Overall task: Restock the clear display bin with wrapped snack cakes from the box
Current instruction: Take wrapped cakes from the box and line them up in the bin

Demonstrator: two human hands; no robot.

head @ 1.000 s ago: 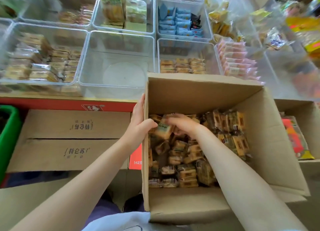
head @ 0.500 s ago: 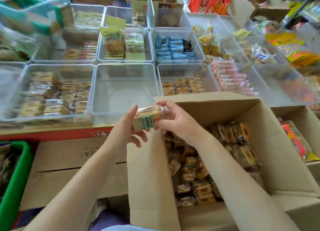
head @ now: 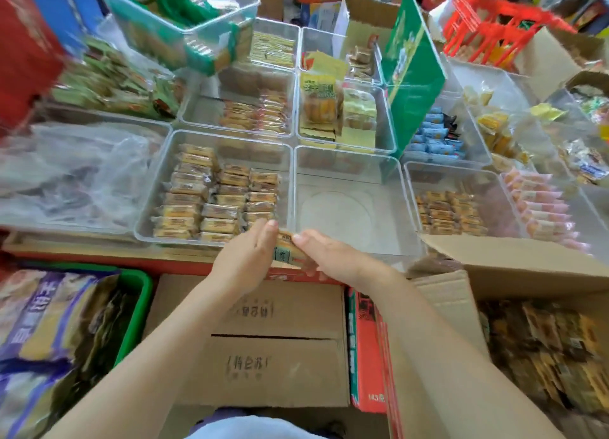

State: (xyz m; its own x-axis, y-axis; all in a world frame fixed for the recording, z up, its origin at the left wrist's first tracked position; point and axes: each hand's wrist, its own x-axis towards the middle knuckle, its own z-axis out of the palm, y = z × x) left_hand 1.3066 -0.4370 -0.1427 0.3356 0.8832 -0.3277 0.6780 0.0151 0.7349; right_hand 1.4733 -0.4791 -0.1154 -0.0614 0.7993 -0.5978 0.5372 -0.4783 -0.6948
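Observation:
A short stack of wrapped snack cakes [head: 285,249] is held between my two hands, just over the near rim of the clear display bin [head: 349,174], which has nothing in it. My left hand [head: 247,257] presses flat against the stack's left end with straight fingers. Against the right end, my right hand [head: 336,261] grips the stack, thumb on top and fingers underneath. The open cardboard box [head: 527,267] stands at the right, and several more wrapped cakes [head: 560,346] lie inside it.
Clear bins with other snacks surround the display bin: one to the left [head: 211,201], one to the right [head: 451,212]. Closed cartons [head: 280,346] sit below the red shelf edge. A green crate [head: 135,293] of packets is at lower left.
Both hands lifted the stack of cakes out of the box and carried it left and forward to the near rim of the clear bin. The view swung left, away from the box.

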